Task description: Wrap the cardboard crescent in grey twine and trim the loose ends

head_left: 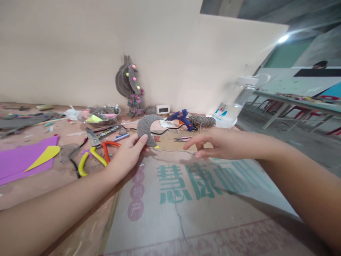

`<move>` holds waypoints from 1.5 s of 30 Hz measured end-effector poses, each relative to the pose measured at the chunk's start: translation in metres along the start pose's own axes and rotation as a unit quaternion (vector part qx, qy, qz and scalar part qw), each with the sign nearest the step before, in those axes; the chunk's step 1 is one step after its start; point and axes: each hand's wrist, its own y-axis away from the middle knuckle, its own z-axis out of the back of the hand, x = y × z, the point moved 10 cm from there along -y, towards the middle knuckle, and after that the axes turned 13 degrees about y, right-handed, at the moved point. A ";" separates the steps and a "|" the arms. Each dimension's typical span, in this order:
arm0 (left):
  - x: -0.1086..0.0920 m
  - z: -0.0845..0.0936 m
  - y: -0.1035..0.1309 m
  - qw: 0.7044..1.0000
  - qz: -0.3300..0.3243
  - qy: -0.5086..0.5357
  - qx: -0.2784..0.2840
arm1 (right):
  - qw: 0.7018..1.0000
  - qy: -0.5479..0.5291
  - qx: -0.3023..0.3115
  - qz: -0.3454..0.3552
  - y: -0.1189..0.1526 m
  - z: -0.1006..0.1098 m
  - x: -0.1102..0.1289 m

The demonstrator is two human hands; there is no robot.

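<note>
My left hand [135, 149] grips a crescent [145, 128] wrapped in grey yarn, thumb on its front face. A small yellow tip shows bare at the crescent's lower end. From there a thin strand of grey yarn [173, 150] runs right across the board to my right hand [210, 144]. The fingers of that hand are curled and the strand meets them near the thumb. Just left of the right fingertips lie small thread snips [182, 139]. A blue glue gun [182, 119] rests behind, beside a bundle of grey yarn [204, 121].
Yellow-and-orange-handled pliers [98, 154], a box cutter [109, 131] and purple foam sheets [34, 156] lie at left. Behind stand a bowl [99, 119], a white digital clock [163, 109] and a water jug [233, 103]. A pompom-trimmed grey crescent decoration [130, 81] is against the wall.
</note>
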 end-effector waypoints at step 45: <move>0.000 -0.008 -0.001 0.999 0.010 -0.031 0.031 | 0.926 -0.073 -0.153 -0.337 -0.090 -0.045 -0.156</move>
